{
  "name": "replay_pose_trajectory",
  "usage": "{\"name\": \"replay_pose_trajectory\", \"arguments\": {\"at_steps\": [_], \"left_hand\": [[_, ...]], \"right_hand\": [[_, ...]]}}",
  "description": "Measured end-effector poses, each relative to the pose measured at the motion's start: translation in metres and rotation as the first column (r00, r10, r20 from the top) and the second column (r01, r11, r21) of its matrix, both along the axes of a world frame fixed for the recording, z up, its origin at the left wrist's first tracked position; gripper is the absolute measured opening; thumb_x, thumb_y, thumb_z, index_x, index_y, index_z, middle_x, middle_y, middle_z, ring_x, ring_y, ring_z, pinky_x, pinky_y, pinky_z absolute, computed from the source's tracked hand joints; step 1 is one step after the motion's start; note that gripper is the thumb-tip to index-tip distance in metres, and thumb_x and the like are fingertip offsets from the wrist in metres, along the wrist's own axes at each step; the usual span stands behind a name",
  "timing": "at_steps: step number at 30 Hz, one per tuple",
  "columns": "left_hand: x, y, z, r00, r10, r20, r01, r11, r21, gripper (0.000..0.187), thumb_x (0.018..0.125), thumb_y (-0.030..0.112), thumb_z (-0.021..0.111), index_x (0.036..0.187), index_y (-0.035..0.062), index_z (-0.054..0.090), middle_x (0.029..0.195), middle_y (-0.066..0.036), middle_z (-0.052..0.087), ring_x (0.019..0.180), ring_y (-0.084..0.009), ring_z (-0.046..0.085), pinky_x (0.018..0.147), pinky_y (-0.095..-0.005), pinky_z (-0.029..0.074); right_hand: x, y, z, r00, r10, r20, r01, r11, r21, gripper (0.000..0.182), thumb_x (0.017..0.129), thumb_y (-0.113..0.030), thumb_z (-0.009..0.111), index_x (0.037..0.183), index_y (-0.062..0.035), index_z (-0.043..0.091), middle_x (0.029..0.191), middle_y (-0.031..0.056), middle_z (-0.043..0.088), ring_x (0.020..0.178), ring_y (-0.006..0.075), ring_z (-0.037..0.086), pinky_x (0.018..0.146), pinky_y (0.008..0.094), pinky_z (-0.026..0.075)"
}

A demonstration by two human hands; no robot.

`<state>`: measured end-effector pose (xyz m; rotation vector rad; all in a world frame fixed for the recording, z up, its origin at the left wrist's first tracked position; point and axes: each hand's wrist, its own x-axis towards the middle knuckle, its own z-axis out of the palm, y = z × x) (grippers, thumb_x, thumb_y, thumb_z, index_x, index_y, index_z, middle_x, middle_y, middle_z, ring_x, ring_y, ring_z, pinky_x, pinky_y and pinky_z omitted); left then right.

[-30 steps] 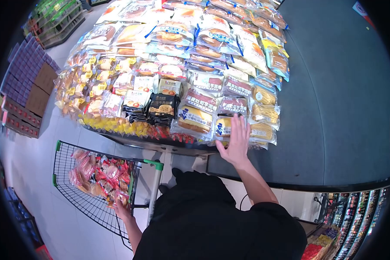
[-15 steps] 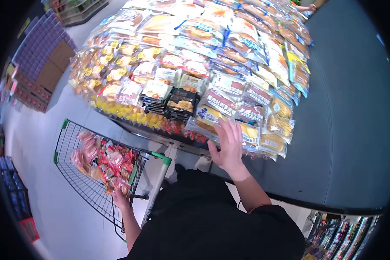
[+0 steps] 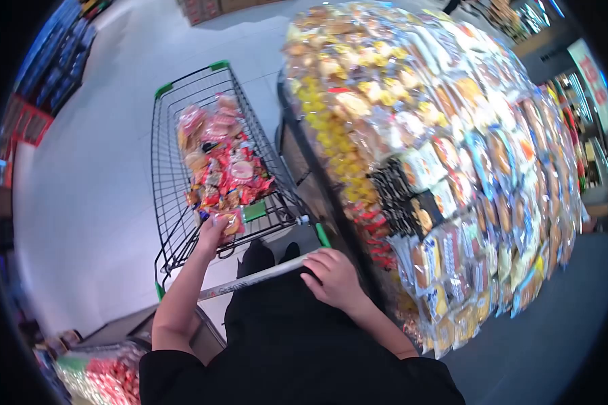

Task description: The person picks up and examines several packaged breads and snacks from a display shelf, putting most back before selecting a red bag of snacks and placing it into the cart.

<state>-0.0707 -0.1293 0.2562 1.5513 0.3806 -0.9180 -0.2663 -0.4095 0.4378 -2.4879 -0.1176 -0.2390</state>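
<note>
Centrally, a wire shopping cart [image 3: 219, 65] with green corners is seen from above, its basket partly filled with a heap of red and pink wrapped packets [image 3: 242, 170]. At the cart's near end, just beside that heap, a small red-and-clear packet [image 3: 232, 224] appears to be pinched in the fingers of the left hand [image 3: 211, 235]. The cart's pale handle [image 3: 260, 275] is touched near its right end by the right hand [image 3: 336, 277], with fingers laid over it; whether it is firmly gripped cannot be told. To the right of the cart, bagged breads and pastries [image 3: 446, 142] are heaped on a display, touched by neither hand. Left of the cart, pale floor [image 3: 94, 202] is shown. Judging from this, the packet is being handled while the cart is steadied; a gentle release beside the heap and a fuller grip on the handle seem called for.
</note>
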Motion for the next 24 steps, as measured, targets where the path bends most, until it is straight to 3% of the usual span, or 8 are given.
{"name": "replay_pose_trajectory", "arguments": {"at_steps": [6,8,9,11,15,21,23,24], "left_hand": [[0.068,0.047,-0.053,0.959,-0.19,0.21,0.167,0.978,0.123,0.033,0.092,0.014,0.066,0.121,0.0041,0.055,0.102,-0.008,0.068,0.086,-0.0188,0.068,0.069,-0.0323,0.056],[0.093,0.07,-0.086,0.775,-0.501,0.385,0.301,0.829,0.472,0.042,0.081,0.015,0.073,0.117,0.0033,0.057,0.103,-0.015,0.069,0.092,-0.0299,0.069,0.08,-0.0402,0.055],[0.107,0.077,-0.103,0.782,-0.499,0.374,0.3,0.827,0.476,0.042,0.081,0.015,0.073,0.117,0.0033,0.057,0.103,-0.015,0.069,0.092,-0.0299,0.069,0.08,-0.0402,0.055],[0.134,0.089,-0.135,0.705,-0.704,0.091,0.46,0.551,0.696,0.047,0.073,0.022,0.078,0.113,0.0035,0.059,0.104,-0.019,0.069,0.1,-0.0365,0.066,0.087,-0.0444,0.052],[0.164,0.096,-0.206,0.695,-0.719,-0.016,0.52,0.487,0.702,0.049,0.072,0.027,0.078,0.113,0.0047,0.063,0.106,-0.022,0.069,0.102,-0.0365,0.067,0.089,-0.0442,0.053],[0.178,0.076,-0.29,0.811,-0.583,-0.044,0.433,0.548,0.716,0.04,0.08,0.019,0.066,0.116,0.003,0.062,0.116,-0.023,0.065,0.112,-0.0406,0.06,0.097,-0.0467,0.049],[0.184,0.062,-0.281,0.826,-0.441,0.351,-0.002,0.621,0.784,0.036,0.078,0.012,0.063,0.113,0.0048,0.061,0.114,-0.02,0.061,0.114,-0.04,0.056,0.099,-0.0474,0.046],[0.193,0.053,-0.266,0.786,-0.447,0.426,-0.061,0.631,0.774,0.034,0.075,0.007,0.061,0.109,0.0068,0.06,0.106,-0.016,0.059,0.11,-0.0361,0.055,0.096,-0.0466,0.046]], "right_hand": [[0.026,0.033,-0.081,0.901,0.12,-0.417,-0.134,0.991,-0.004,0.025,0.089,-0.031,0.066,0.096,-0.0077,0.068,0.098,0.0097,0.068,0.093,0.0277,0.064,0.08,0.0405,0.049],[0.031,0.038,-0.097,0.89,0.076,-0.45,-0.146,0.981,-0.124,0.03,0.089,-0.036,0.063,0.073,-0.0116,0.066,0.076,0.0074,0.068,0.075,0.0282,0.066,0.068,0.0401,0.049],[0.035,0.042,-0.102,0.885,0.086,-0.457,-0.154,0.981,-0.115,0.03,0.089,-0.036,0.063,0.073,-0.0116,0.066,0.076,0.0074,0.068,0.075,0.0282,0.066,0.068,0.0401,0.049],[0.04,0.048,-0.11,0.866,-0.076,-0.495,-0.036,0.976,-0.213,0.036,0.088,-0.036,0.063,0.061,-0.0131,0.062,0.063,0.0061,0.064,0.062,0.0274,0.064,0.06,0.0408,0.049],[0.048,0.053,-0.115,0.817,-0.18,-0.547,0.02,0.958,-0.286,0.037,0.085,-0.035,0.063,0.055,-0.0139,0.059,0.056,0.0056,0.06,0.054,0.027,0.062,0.055,0.041,0.048],[0.058,0.056,-0.11,0.758,-0.226,-0.612,0.052,0.956,-0.29,0.031,0.078,-0.032,0.064,0.053,-0.0138,0.058,0.054,0.0058,0.059,0.053,0.0269,0.061,0.054,0.0407,0.048],[0.058,0.055,-0.111,0.752,-0.234,-0.617,0.064,0.956,-0.285,0.03,0.076,-0.031,0.064,0.052,-0.0141,0.058,0.053,0.0055,0.058,0.052,0.0271,0.061,0.054,0.0408,0.047],[0.059,0.056,-0.112,0.736,-0.244,-0.631,0.056,0.951,-0.303,0.029,0.074,-0.03,0.065,0.051,-0.0149,0.057,0.052,0.0052,0.058,0.051,0.0268,0.06,0.053,0.0406,0.047]]}}
